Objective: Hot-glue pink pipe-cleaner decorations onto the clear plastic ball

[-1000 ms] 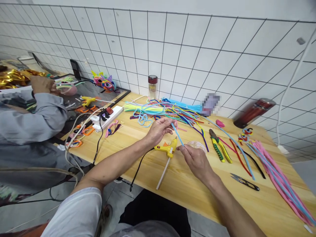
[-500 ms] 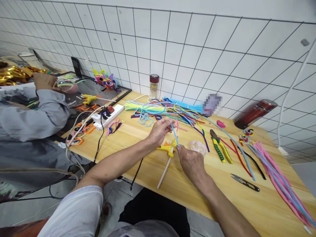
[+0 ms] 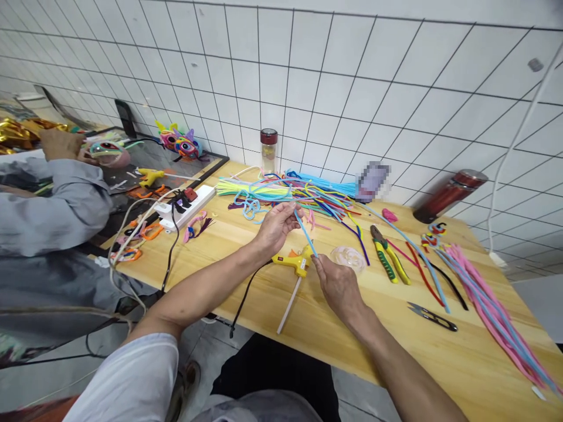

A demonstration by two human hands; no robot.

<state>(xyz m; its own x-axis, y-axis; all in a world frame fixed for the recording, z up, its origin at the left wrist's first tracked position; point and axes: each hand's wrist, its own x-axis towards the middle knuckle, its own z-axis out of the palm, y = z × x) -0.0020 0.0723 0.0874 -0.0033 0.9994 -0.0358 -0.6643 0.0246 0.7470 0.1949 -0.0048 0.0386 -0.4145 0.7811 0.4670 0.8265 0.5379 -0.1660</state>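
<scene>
A light blue pipe cleaner (image 3: pixel 305 233) is stretched between my two hands above the wooden table. My left hand (image 3: pixel 280 227) pinches its upper end, and my right hand (image 3: pixel 339 285) grips the lower end between thumb and fingers. Just under the pipe cleaner lies a yellow hot glue gun (image 3: pixel 295 261), a white glue stick (image 3: pixel 289 306) poking out of its back toward me. Beside my right hand sits a clear plastic piece (image 3: pixel 350 258). Behind my hands is a pile of many-coloured pipe cleaners (image 3: pixel 264 190).
Pliers (image 3: pixel 389 256), thread snips (image 3: pixel 432 317) and pink and blue pipe cleaners (image 3: pixel 492 310) lie to the right. A red flask (image 3: pixel 451 195) leans by the wall, near a glass bottle (image 3: pixel 268 153). Left are a power strip (image 3: pixel 189 206) with cords and a co-worker's sleeve (image 3: pixel 65 205).
My hands have moved a little apart, so more of the blue pipe cleaner shows between them. The whole view has shifted slightly.
</scene>
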